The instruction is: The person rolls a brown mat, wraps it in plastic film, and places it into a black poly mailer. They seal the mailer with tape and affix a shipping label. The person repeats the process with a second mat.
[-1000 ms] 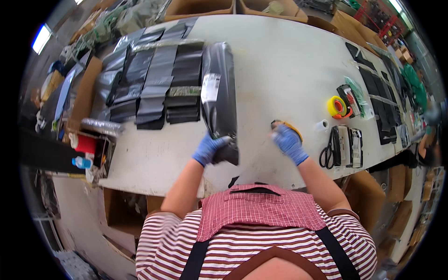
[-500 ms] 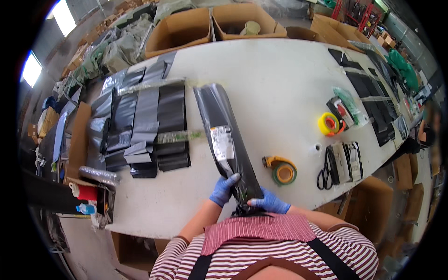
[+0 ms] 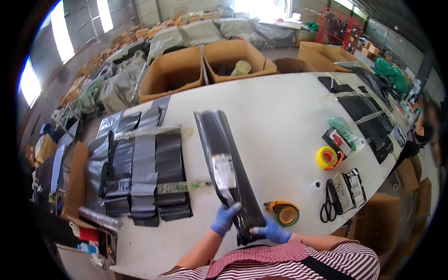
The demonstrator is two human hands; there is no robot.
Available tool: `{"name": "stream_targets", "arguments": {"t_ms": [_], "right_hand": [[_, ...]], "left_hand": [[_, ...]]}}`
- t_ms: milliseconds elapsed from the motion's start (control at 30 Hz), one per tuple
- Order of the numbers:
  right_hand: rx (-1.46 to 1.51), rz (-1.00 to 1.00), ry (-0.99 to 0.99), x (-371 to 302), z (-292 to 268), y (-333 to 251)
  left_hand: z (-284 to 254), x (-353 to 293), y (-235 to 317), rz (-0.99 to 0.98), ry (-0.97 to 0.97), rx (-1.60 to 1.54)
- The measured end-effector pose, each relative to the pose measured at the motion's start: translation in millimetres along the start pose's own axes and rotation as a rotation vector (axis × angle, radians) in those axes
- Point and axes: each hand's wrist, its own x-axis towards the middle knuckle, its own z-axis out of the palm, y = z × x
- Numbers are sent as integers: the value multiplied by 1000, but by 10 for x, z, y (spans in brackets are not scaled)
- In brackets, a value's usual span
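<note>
A long black plastic mailing bag [image 3: 224, 140], with a white label [image 3: 223, 171] on its upper face, lies lengthwise in front of me. Both of my blue-gloved hands grip its near end. My left hand [image 3: 226, 218] wraps the left edge just below the label, thumb on top. On the right edge, my right hand [image 3: 272, 230] holds the bag close to its gathered end, thumb over the plastic. Just right of that hand lies an orange tape dispenser [image 3: 281, 212] with a roll of tape. Fingers under the bag are hidden.
Stacks of grey and black bags [image 3: 144, 163] lie at left under clear tape strips. Scissors [image 3: 328, 205], a yellow tape roll [image 3: 326, 157] and a box-like holder [image 3: 346, 190] stand at right. Open cardboard boxes [image 3: 172, 70] line the far edge of the white table [image 3: 266, 112].
The view has tilted upward, so the table sits lower and more of the hall shows behind. Both hands keep their hold on the bag.
</note>
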Motion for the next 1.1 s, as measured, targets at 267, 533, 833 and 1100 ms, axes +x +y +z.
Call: {"name": "stream_targets", "arguments": {"t_ms": [267, 533, 833, 1100], "right_hand": [[449, -710, 553, 2006, -225, -3272], [-365, -531, 184, 458, -289, -1110], [-551, 46, 594, -1969, -1300, 647], [-573, -67, 714, -2429, -1960, 312]], "left_hand": [[1241, 1660, 2858, 629, 224, 23], [200, 63, 620, 335, -45, 950], [-400, -1181, -764, -58, -13, 1691], [-41, -1107, -795, -338, 1, 1911]]}}
